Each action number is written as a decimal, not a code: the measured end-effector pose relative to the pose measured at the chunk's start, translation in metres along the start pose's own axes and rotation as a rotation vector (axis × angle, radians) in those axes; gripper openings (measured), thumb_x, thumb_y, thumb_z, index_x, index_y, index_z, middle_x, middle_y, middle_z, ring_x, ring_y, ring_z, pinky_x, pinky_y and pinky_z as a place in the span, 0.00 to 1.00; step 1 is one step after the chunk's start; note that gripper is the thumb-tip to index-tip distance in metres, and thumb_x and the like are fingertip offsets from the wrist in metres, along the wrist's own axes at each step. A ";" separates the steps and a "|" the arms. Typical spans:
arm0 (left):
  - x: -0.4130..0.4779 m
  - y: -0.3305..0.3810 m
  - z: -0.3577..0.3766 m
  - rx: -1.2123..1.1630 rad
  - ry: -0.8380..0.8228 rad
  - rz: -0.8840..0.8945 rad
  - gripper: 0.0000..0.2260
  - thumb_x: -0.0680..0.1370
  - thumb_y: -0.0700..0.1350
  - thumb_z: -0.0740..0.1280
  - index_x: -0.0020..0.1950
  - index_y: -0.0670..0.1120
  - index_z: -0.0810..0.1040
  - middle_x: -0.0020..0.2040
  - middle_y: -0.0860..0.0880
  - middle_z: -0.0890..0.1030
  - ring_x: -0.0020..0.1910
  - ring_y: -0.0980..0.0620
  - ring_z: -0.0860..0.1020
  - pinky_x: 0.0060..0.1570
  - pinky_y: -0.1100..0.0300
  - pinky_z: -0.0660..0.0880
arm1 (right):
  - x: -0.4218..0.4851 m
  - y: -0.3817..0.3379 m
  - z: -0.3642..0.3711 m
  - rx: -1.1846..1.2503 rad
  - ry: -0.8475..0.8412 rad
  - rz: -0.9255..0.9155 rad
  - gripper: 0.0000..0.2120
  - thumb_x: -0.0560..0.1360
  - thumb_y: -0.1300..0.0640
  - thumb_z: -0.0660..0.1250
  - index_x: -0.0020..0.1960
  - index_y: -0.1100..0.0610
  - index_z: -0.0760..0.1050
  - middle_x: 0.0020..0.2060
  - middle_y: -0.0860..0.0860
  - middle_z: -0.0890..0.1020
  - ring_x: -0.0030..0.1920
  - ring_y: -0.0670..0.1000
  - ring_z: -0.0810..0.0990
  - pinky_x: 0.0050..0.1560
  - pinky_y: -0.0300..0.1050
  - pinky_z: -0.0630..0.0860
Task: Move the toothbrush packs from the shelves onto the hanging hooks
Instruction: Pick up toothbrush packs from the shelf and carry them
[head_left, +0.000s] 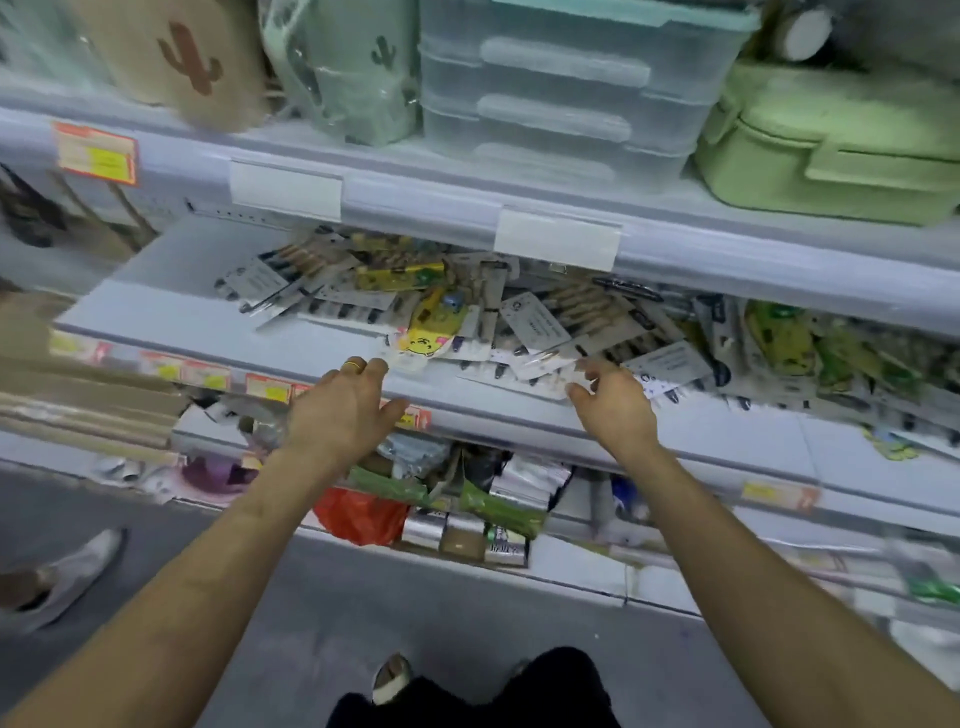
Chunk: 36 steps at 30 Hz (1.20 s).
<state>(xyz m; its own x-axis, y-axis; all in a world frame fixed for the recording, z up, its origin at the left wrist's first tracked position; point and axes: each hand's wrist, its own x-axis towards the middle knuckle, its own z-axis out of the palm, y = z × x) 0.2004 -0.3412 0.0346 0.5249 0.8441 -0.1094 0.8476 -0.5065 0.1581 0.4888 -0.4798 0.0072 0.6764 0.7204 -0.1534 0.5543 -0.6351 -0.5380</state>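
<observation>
Picking stage: both hands at the shelf pile

Toothbrush packs (545, 322) lie heaped on the middle shelf (208, 322). Left hand (343, 400), grip wide, reaches a yellow pack (423, 340). Right hand (615, 402) meets a white pack (550, 364), its grip too blurred to tell. Next, likely: pinch one pack and lift it clear. No hooks show.

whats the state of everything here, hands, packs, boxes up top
left hand: open, fingers stretched toward the packs, holding nothing
right hand: fingers curled at a pack's edge, hold unclear
toothbrush packs: lying in a loose heap on the shelf
clear boxes: stacked, lids on
green lunch box: closed
</observation>
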 end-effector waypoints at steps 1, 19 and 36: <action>0.007 -0.005 0.004 0.007 -0.027 0.009 0.25 0.83 0.61 0.62 0.73 0.46 0.69 0.65 0.43 0.76 0.62 0.37 0.78 0.52 0.41 0.79 | 0.003 0.003 0.002 0.073 0.006 0.070 0.22 0.82 0.47 0.68 0.71 0.58 0.75 0.65 0.57 0.81 0.64 0.61 0.80 0.62 0.53 0.77; 0.072 -0.008 0.027 -0.024 -0.059 0.025 0.29 0.83 0.65 0.60 0.77 0.47 0.66 0.73 0.42 0.73 0.65 0.35 0.77 0.56 0.41 0.75 | 0.083 -0.013 0.018 1.176 0.112 0.601 0.10 0.75 0.66 0.76 0.44 0.57 0.75 0.36 0.54 0.78 0.29 0.51 0.69 0.30 0.45 0.71; 0.095 0.013 0.050 -0.586 0.047 -0.165 0.27 0.83 0.55 0.69 0.75 0.42 0.66 0.67 0.36 0.75 0.63 0.35 0.77 0.57 0.49 0.73 | 0.029 0.030 0.005 1.347 0.134 0.528 0.11 0.82 0.70 0.64 0.62 0.61 0.70 0.58 0.67 0.84 0.54 0.61 0.87 0.39 0.51 0.86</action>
<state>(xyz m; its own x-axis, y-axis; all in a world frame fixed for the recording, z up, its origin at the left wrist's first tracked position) 0.2645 -0.2765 -0.0230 0.3751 0.9169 -0.1366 0.7262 -0.1991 0.6580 0.5221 -0.4764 -0.0173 0.7343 0.4113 -0.5400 -0.5850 -0.0201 -0.8108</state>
